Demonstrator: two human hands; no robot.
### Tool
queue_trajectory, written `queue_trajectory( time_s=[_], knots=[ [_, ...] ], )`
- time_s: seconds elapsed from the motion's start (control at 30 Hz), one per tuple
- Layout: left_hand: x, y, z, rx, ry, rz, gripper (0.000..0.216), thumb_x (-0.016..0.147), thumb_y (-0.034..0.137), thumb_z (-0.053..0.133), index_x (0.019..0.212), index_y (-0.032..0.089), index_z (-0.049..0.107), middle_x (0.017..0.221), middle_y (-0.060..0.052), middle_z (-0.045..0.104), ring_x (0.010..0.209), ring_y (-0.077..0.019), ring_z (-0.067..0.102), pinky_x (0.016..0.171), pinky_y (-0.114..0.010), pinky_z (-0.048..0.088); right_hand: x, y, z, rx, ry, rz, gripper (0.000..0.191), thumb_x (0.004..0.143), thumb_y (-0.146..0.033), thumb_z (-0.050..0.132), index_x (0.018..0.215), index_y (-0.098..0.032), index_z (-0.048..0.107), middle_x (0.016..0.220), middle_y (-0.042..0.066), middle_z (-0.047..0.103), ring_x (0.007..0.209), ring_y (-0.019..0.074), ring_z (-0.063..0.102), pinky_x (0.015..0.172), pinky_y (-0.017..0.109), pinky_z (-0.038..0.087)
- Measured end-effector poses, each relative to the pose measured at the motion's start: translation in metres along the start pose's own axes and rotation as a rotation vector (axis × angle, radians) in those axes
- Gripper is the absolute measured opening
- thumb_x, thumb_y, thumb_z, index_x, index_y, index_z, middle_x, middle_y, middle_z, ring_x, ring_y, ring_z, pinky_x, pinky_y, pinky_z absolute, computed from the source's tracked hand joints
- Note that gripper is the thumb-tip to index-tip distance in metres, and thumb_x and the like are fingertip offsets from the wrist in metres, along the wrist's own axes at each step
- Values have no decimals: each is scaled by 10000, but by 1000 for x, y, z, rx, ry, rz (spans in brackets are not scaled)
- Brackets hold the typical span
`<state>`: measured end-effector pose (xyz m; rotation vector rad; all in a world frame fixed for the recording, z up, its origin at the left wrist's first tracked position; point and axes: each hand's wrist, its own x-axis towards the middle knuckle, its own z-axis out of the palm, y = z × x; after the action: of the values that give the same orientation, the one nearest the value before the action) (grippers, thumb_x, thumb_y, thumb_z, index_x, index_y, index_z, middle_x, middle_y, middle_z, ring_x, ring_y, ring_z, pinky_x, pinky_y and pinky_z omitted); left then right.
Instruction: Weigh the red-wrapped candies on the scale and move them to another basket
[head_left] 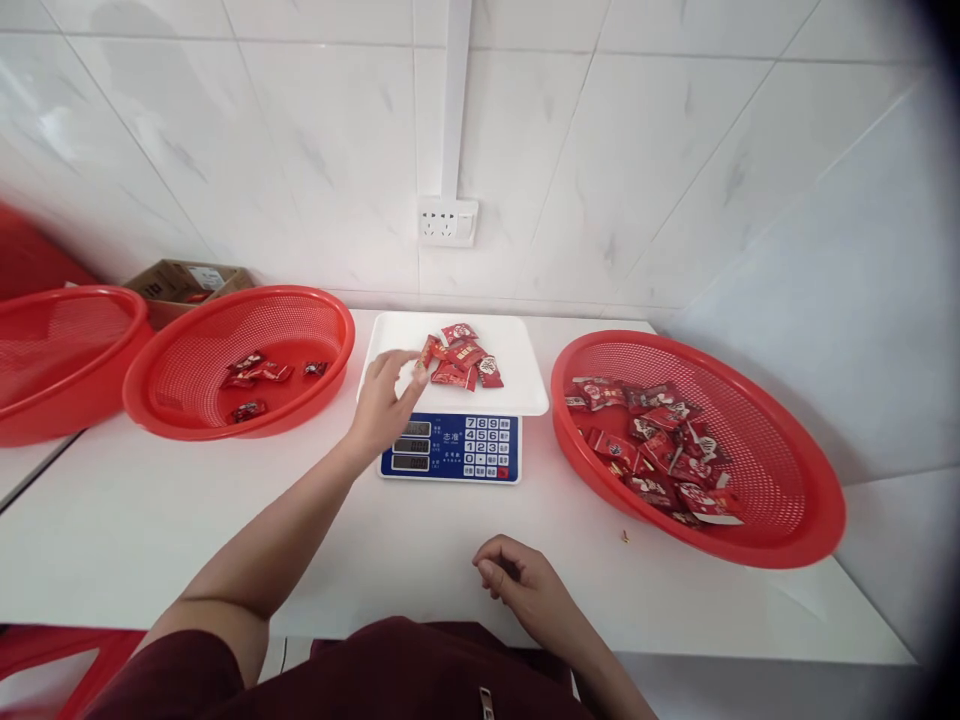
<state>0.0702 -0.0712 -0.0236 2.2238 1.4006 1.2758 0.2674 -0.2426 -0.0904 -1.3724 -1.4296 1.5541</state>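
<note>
My left hand [386, 402] reaches over the white pan [386, 335] of a digital scale. Its thumb and index finger pinch a small red wrapped packet [428, 351] at the left of a little pile. Several more red snack packets [463, 353] lie together on the pan. Below the pan is the scale's blue keypad panel [450, 449], with its displays partly behind my left hand. My right hand [525, 590] hovers at the table's front edge, fingers curled, with nothing visible in it.
A red basket [787, 480] at the right holds many red packets. Another red basket [161, 395] at the left holds several. At the far left stands a third red basket [67, 395], with a cardboard box [187, 282] behind. A tiny scrap [625, 537] lies on the white table [300, 560].
</note>
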Motion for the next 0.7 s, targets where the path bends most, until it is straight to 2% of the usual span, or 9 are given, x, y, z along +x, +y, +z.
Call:
queue_trajectory(
  time_s=[0.07, 0.1, 0.23, 0.3, 0.43, 0.53, 0.7],
  knots=[
    [-34, 7, -4, -50, -93, 72, 231, 881, 323, 461, 1048, 189, 547, 1032, -81, 603, 968, -189, 547, 784, -303, 470, 3, 3, -1, -33, 3, 0, 239, 831, -400, 484, 754, -183, 550, 636, -18, 522, 589, 121, 483, 577, 237, 403],
    [-51, 11, -5, -92, -198, 133, 208, 882, 316, 464, 1019, 189, 558, 974, -68, 624, 909, -172, 570, 766, -281, 472, 5, 5, -1, -51, 6, -3, 240, 834, -397, 479, 749, -183, 550, 633, -18, 527, 587, 121, 487, 577, 236, 405],
    [-103, 27, 0, -207, -753, 397, 228, 878, 360, 476, 977, 189, 591, 861, -50, 658, 769, -145, 603, 695, -229, 459, 13, 11, 4, -157, 7, -20, 262, 840, -396, 473, 713, -183, 561, 624, -19, 553, 595, 128, 502, 575, 233, 407],
    [-115, 31, 5, -207, -888, 393, 256, 870, 388, 482, 972, 183, 596, 865, -55, 655, 768, -153, 604, 682, -228, 451, 15, 13, 7, -228, 22, -32, 269, 839, -392, 475, 697, -185, 573, 642, -11, 586, 617, 138, 522, 581, 235, 410],
    [-119, 31, 15, -253, -961, 217, 246, 857, 381, 505, 989, 186, 576, 891, -38, 643, 775, -144, 598, 689, -213, 441, 17, 15, 13, -293, 71, -62, 239, 841, -348, 461, 730, -191, 603, 731, 15, 664, 684, 164, 584, 622, 252, 436],
    [-118, 28, 21, -304, -1002, 136, 215, 847, 347, 527, 1003, 204, 564, 919, -23, 636, 776, -136, 590, 689, -207, 434, 17, 18, 14, -321, 101, -80, 231, 842, -339, 453, 778, -196, 623, 791, 28, 691, 727, 179, 612, 657, 264, 453],
    [-122, 23, 28, -376, -996, 32, 188, 834, 326, 545, 970, 198, 568, 878, -12, 629, 738, -126, 572, 651, -199, 425, 20, 21, 15, -415, 158, -74, 250, 830, -358, 451, 726, -192, 604, 703, 18, 668, 641, 168, 587, 593, 253, 441]
  ],
)
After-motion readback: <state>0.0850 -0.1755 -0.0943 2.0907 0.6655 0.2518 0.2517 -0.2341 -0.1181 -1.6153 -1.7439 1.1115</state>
